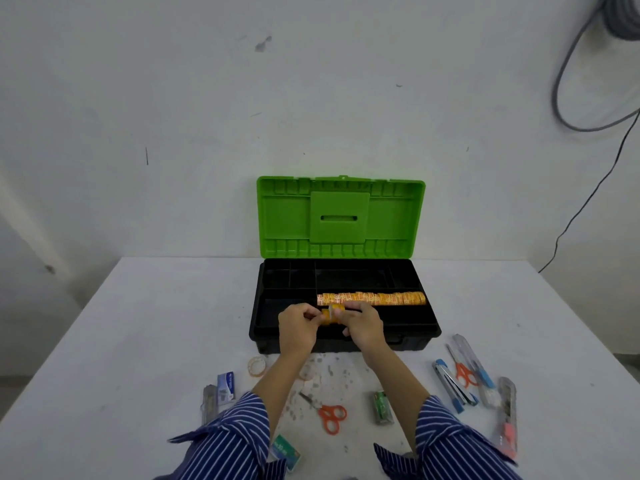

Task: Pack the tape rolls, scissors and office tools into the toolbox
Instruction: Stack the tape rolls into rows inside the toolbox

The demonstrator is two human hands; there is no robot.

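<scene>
On the white table (138,323) against a bare wall, your left hand (297,326) and right hand (360,325) are together, pinching a tape roll (329,316) over the open toolbox (429,329); more tape rolls (372,298) line one compartment — scissors (330,415) lie nearer you.

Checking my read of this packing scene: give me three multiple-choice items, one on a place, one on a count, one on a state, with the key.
1. Where does the row of orange tape rolls lie?
A. in a tray compartment of the toolbox
B. on the table by the stapler
C. in the lid

2. How many orange-handled scissors lie on the table?
A. one
B. two
C. four

3. How is the green lid?
A. shut
B. taken off
C. raised open

Key: 1 A, the row sits inside the black tray. 2 B, one pair between the forearms, another at right. 3 C, it stands upright behind the box.
</scene>
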